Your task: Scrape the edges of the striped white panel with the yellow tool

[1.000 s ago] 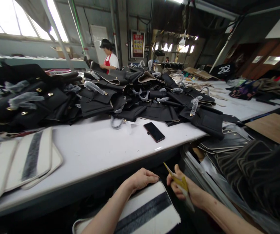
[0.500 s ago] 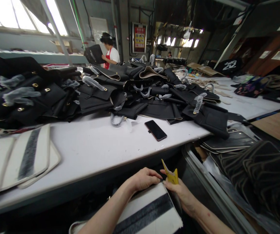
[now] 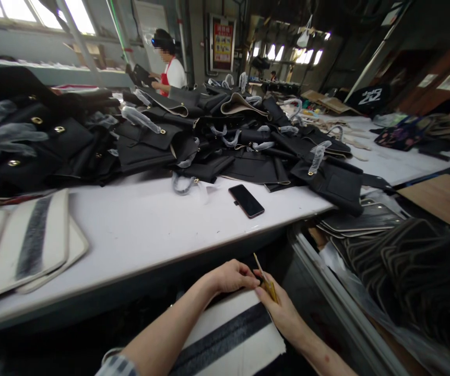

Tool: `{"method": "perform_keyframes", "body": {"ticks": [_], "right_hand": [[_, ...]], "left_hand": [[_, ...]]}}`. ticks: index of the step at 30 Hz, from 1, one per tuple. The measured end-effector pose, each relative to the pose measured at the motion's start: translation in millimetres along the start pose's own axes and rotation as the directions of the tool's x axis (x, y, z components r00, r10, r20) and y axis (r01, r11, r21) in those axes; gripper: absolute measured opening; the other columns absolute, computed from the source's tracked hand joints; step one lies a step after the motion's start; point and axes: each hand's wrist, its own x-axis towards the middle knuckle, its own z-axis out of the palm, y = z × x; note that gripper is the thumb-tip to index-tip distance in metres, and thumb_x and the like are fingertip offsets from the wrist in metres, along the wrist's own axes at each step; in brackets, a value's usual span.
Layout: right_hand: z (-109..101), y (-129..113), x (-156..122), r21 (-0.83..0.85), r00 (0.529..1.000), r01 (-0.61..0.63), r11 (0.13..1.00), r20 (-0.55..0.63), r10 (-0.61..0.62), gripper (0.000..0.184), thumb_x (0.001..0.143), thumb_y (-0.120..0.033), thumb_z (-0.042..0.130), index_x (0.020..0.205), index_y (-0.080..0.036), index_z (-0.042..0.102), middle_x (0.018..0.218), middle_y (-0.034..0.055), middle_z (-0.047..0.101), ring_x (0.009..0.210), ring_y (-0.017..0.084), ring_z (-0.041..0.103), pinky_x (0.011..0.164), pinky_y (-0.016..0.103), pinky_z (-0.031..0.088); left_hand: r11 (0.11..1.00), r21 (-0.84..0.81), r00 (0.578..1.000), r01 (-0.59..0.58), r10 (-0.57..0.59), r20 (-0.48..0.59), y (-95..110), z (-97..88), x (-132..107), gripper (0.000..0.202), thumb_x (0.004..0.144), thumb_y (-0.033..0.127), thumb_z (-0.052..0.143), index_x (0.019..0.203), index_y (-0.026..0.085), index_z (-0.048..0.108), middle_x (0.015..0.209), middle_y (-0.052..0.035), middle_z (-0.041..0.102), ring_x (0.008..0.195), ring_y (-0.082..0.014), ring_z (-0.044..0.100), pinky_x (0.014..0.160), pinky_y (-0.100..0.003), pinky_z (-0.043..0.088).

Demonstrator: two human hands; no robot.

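A white panel with a dark fuzzy stripe (image 3: 233, 337) lies in my lap below the table edge. My left hand (image 3: 231, 275) is closed in a pinch at the panel's far edge, touching a thin yellow strip (image 3: 266, 281). My right hand (image 3: 282, 310) is closed on that yellow strip, holding it upright just beside my left fingertips. Both hands meet over the panel's top right corner.
A white table (image 3: 150, 230) carries a black phone (image 3: 246, 201), a heap of black bag pieces (image 3: 193, 141) and more striped white panels (image 3: 33, 240) at left. Stacks of dark panels (image 3: 401, 261) fill a bin at right. A person in a red apron (image 3: 170, 68) stands at the far end.
My right hand brought the yellow strip left and down until it met my left fingertips. My left hand closed from resting on the panel into a pinch. The view tilted slightly down.
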Motion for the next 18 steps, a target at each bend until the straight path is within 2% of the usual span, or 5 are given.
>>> {"method": "perform_keyframes", "body": {"ticks": [3,5,10,14,18], "right_hand": [[-3,3,-11,0.031,0.997,-0.077,0.997,-0.011,0.077,0.058,0.086,-0.055,0.058,0.131,-0.019,0.05,0.099,0.0055,0.06,0.093,0.024,0.057,0.087,0.039,0.046],[-4,6,-16,0.041,0.995,-0.089,0.995,-0.042,0.091,0.057,0.086,-0.055,0.057,0.132,-0.02,0.05,0.097,0.0042,0.057,0.092,0.023,0.056,0.087,0.038,0.045],[-2,11,-18,-0.006,0.996,-0.076,0.997,-0.045,0.075,0.057,0.087,-0.054,0.055,0.133,-0.021,0.049,0.115,0.008,0.059,0.108,0.026,0.054,0.1,0.042,0.039],[-3,11,-14,-0.01,0.998,-0.052,0.999,-0.041,0.051,0.054,0.089,-0.052,0.054,0.134,-0.022,0.049,0.133,0.0094,0.056,0.12,0.026,0.052,0.108,0.042,0.036],[-3,11,-7,-0.01,0.999,0.0,1.0,0.037,0.0,0.053,0.092,-0.05,0.052,0.135,-0.02,0.047,0.139,0.0104,0.054,0.13,0.026,0.048,0.113,0.041,0.033]], "left_hand": [[1.0,-0.004,1.0,0.016,-0.016,-0.006,1,1.4,-4,0.034,0.059,0.043,0.075,0.08,0.016,0.075,0.072,-0.0013,0.066,0.068,-0.0163,0.053,0.066,-0.029,0.043],[1.0,-0.011,1.0,0.028,-0.028,-0.002,2,1.8,-4,0.035,0.059,0.04,0.074,0.084,0.016,0.076,0.073,-0.0018,0.068,0.068,-0.0166,0.054,0.067,-0.03,0.044],[0.997,0.037,0.997,0.068,-0.066,-0.047,3,3.6,2,0.027,0.057,0.033,0.071,0.079,0.017,0.077,0.071,-0.0018,0.068,0.069,-0.018,0.055,0.067,-0.03,0.045],[0.989,0.111,0.995,0.094,-0.088,-0.053,2,2.9,8,0.026,0.058,0.033,0.071,0.078,0.018,0.077,0.071,-0.0018,0.069,0.072,-0.0201,0.057,0.065,-0.03,0.045],[0.98,0.177,0.995,0.09,-0.081,-0.055,5,1.9,12,0.025,0.06,0.032,0.071,0.08,0.018,0.077,0.078,-0.0026,0.071,0.079,-0.0214,0.06,0.069,-0.031,0.046]]}}
